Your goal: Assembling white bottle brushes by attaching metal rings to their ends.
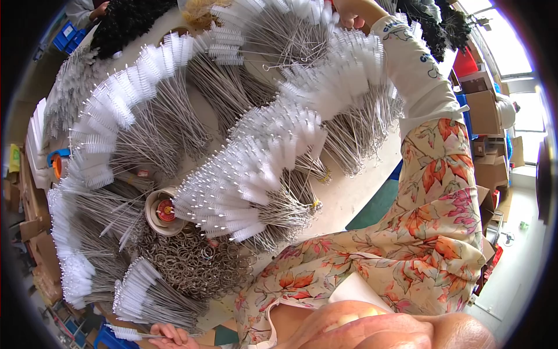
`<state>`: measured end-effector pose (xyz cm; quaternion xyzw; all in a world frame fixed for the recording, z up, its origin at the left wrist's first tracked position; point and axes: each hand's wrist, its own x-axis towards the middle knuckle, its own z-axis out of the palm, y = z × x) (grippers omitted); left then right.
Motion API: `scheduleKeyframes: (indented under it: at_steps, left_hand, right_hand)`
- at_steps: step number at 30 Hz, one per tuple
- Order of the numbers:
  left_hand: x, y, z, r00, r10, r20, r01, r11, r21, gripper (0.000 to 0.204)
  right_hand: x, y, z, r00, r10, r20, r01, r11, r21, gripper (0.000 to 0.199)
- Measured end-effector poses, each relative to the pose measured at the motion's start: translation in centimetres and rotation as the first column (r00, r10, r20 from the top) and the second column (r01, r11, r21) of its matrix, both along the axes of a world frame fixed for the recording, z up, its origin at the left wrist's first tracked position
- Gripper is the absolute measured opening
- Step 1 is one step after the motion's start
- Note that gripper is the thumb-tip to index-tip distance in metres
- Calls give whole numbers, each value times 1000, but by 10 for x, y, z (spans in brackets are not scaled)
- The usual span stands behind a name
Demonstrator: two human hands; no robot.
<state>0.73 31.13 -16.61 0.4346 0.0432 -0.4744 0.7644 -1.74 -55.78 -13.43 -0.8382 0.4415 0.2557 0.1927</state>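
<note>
Near the lower left edge my left hand (173, 335) is closed around a tube brush (125, 333) with white bristles. Just beyond it lies a bundle of similar brushes (142, 291), their wire stems toward me. My right hand (351, 14) reaches to the far edge of the view, past a large fanned row of white brushes (349, 64). Its visible fingers look curled; the top edge cuts off the rest, so anything in them is hidden. A heap of metal rings (192, 264) lies between the brush bundles.
A beige round holder (164, 213) with a red centre stands by the rings. More white brushes (128, 99) fan across the pale table (349, 198). Black brushes (131, 26) lie far left. Cardboard boxes (485, 113) stand at right. Another person's hand (100, 10) shows far left.
</note>
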Motion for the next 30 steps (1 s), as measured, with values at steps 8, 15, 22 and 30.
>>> scheduleKeyframes:
  at_steps: [8,15,22,30]
  left_hand:
    - [-8,-27,11,973,228,-30,-222,966,131,46]
    - [-10,-43,15,951,47,305,-40,999,-31,35]
    - [-24,-42,11,912,102,398,-71,993,-92,43]
    - [-40,-38,19,885,113,452,-61,990,-127,45]
  right_hand:
    - [-3,-34,-14,981,-41,189,42,999,-1,11]
    - [10,-37,-7,835,-63,547,49,998,41,17]
    - [2,1,70,88,-258,962,-538,801,264,29]
    - [-2,72,106,270,-252,929,-647,667,369,24]
